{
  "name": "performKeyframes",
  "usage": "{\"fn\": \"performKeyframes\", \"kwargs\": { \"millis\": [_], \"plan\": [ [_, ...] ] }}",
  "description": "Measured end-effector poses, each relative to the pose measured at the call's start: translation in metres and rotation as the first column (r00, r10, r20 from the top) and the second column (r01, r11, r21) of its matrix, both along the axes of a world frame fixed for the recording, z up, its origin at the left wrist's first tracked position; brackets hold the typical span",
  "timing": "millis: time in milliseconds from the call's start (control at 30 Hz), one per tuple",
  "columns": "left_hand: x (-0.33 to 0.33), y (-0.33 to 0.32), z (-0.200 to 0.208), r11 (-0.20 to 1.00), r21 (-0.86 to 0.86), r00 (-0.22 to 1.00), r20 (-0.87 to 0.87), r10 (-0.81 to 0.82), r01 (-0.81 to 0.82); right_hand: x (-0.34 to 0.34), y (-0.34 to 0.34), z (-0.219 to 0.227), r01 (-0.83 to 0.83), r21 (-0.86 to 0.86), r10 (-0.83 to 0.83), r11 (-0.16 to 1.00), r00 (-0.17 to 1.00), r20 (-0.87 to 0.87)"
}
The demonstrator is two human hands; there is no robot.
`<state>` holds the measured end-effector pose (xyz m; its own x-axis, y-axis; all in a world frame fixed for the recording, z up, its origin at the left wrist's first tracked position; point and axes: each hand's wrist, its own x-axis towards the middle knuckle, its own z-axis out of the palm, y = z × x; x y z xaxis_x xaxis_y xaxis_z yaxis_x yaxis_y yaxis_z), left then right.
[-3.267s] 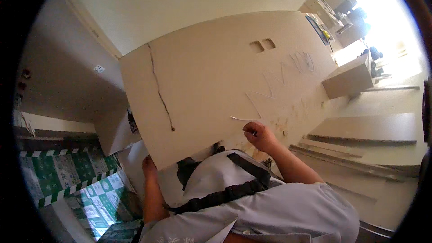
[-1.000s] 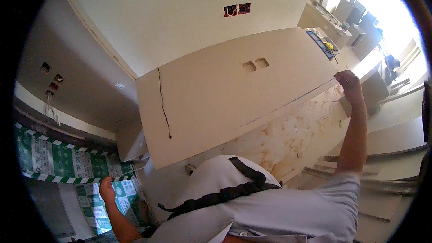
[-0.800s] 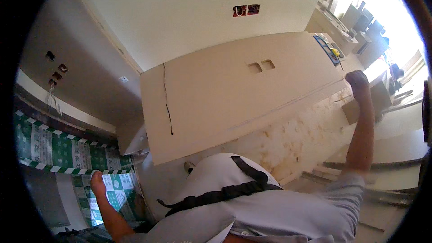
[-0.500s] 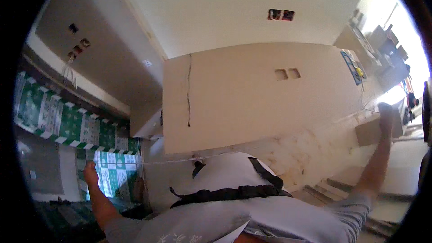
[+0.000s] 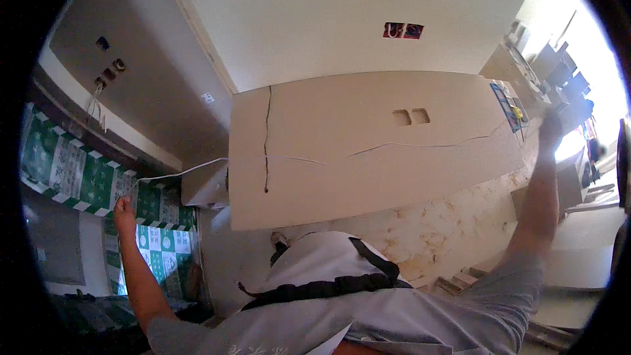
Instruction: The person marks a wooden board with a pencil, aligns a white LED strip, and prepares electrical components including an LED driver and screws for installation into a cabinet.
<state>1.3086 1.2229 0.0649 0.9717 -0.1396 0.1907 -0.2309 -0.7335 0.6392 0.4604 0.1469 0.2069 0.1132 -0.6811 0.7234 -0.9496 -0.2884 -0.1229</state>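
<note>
A thin string (image 5: 181, 172) runs from my left hand (image 5: 123, 209) across a large beige board (image 5: 315, 197) in front of me. It is slack and curved, pale on the left and dark on the right. Stretched out to the left, my left hand is closed on the string's end. My right hand (image 5: 551, 130) reaches far right, past the board's right end. Motion blurs its fingers, so its grip does not show. The board has two square cutouts (image 5: 411, 116), and a dark cord (image 5: 267, 138) lies across its left part.
A pale wall with open socket boxes (image 5: 403, 30) rises behind the board. More socket holes with loose wires (image 5: 98, 95) are in the left wall. Green-and-white printed sheeting (image 5: 72, 167) covers surfaces at left. A blue-edged item (image 5: 506, 106) sits at the board's right end. Dusty floor (image 5: 420, 230) shows nearer me.
Both hands have moved forward, away from my body. The string has gone from a nearly straight line close to my torso to a loose curve over the board. My view has shifted slightly.
</note>
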Motion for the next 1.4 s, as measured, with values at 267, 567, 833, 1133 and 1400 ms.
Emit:
{"fn": "performKeyframes", "kwargs": {
  "millis": [267,567,833,1133,1400],
  "plan": [
    [-0.124,-0.188,0.046,0.925,0.174,0.940,-0.025,-0.339,0.338,0.221,0.137,-0.134,-0.552,0.306,0.572,0.776,0.820,0.028],
    [-0.171,-0.282,0.100,0.732,0.132,0.743,-0.121,-0.658,0.669,0.443,0.433,-0.181,-0.829,0.558,0.946,0.041,0.212,0.245],
    [-0.110,-0.273,0.071,0.782,-0.240,0.740,-0.253,-0.623,0.575,0.458,0.470,-0.253,-0.690,0.717,0.993,-0.096,-0.013,0.121],
    [0.000,-0.267,-0.033,0.787,-0.303,0.771,-0.202,-0.604,0.537,0.375,0.484,-0.204,-0.795,0.521,0.689,0.312,0.566,0.452],
    [0.045,-0.332,-0.095,0.787,-0.162,0.797,-0.012,-0.604,0.595,0.397,0.507,-0.082,-0.691,0.524,0.761,0.498,0.638,0.118]
  ]
}}
